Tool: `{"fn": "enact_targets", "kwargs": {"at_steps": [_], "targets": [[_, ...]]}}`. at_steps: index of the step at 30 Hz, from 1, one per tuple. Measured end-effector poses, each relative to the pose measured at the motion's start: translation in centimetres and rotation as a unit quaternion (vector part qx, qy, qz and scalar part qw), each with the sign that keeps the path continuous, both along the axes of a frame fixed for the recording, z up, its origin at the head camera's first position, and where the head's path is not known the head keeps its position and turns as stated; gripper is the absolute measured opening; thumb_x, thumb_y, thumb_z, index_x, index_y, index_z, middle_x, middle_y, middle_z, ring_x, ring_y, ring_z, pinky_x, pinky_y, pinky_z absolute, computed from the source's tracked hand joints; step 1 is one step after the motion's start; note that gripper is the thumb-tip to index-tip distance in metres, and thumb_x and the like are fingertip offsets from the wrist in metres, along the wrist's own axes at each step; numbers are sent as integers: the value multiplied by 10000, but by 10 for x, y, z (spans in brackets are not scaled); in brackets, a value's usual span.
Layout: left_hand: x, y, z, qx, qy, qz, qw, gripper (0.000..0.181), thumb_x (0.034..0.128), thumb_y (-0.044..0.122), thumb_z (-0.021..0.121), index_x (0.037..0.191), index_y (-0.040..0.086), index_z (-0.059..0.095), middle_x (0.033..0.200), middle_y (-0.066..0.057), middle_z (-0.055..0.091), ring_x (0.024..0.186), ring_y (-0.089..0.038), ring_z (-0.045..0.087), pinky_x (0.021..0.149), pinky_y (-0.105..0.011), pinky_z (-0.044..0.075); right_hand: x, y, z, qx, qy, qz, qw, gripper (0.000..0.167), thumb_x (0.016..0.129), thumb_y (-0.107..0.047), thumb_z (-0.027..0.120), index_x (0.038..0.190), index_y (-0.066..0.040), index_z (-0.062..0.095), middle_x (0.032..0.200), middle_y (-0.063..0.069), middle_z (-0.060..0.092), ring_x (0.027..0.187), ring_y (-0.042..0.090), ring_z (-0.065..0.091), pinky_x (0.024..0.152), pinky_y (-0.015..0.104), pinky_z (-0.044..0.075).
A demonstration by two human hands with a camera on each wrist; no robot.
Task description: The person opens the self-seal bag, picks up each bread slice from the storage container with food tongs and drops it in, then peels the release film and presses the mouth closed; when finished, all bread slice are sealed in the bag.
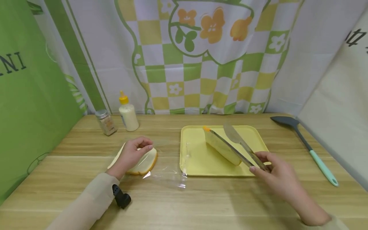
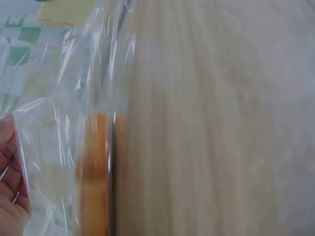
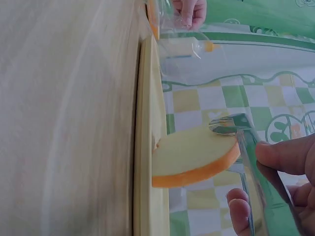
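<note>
My right hand grips metal tongs, one end a flat paddle and the other fork-like. A slice of bread stands tilted on a yellow tray. In the right wrist view the fork-like tip lies against the upper part of this slice; the other arm is partly hidden behind it. My left hand pinches a clear plastic bag, seen taut in the left wrist view. Another bread slice lies at the bag, partly covered by the hand; whether wholly inside, I cannot tell.
A squeeze bottle with a yellow cap and a small shaker jar stand at the back left. To the right of the tray lies a dark spatula with a mint handle. Curtains close off the table's back and sides.
</note>
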State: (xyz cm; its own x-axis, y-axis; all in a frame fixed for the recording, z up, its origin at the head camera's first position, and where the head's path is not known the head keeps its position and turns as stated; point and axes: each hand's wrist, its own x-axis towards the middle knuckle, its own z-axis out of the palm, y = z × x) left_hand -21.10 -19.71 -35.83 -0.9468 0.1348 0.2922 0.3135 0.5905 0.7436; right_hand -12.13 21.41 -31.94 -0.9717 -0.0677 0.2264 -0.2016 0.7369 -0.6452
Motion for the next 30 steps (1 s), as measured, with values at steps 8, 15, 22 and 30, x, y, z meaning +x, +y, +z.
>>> {"fn": "enact_targets", "kwargs": {"at_steps": [8,15,22,30], "targets": [[0,0,-3,37,22,-72,10000,125,860,102,653,943,10,668,852,-71,692,803,-176,607,704,-291,481,-9,6,-7,-31,-292,158,9994,458,835,-182,695,1185,69,541,1079,216,609,752,173,630,532,230,478],[-1,0,-1,62,33,-99,9999,147,876,123,637,964,9,664,889,-76,693,849,-208,609,731,-329,486,-13,10,-10,6,-188,119,9998,467,860,-192,667,1214,70,511,1099,239,583,778,201,631,526,234,471],[0,2,-1,30,-99,-25,9999,148,880,122,632,974,13,665,898,-77,691,864,-215,607,744,-335,487,-20,14,-10,-563,-711,112,9958,466,893,-254,622,1223,58,515,1064,172,584,810,140,626,589,245,498],[-1,3,0,59,-31,-82,9999,132,871,110,641,962,18,668,886,-76,691,840,-205,603,730,-330,484,-19,12,-17,-446,-708,223,9962,442,876,-216,645,1194,69,532,1051,175,604,821,220,632,586,240,497]]}}
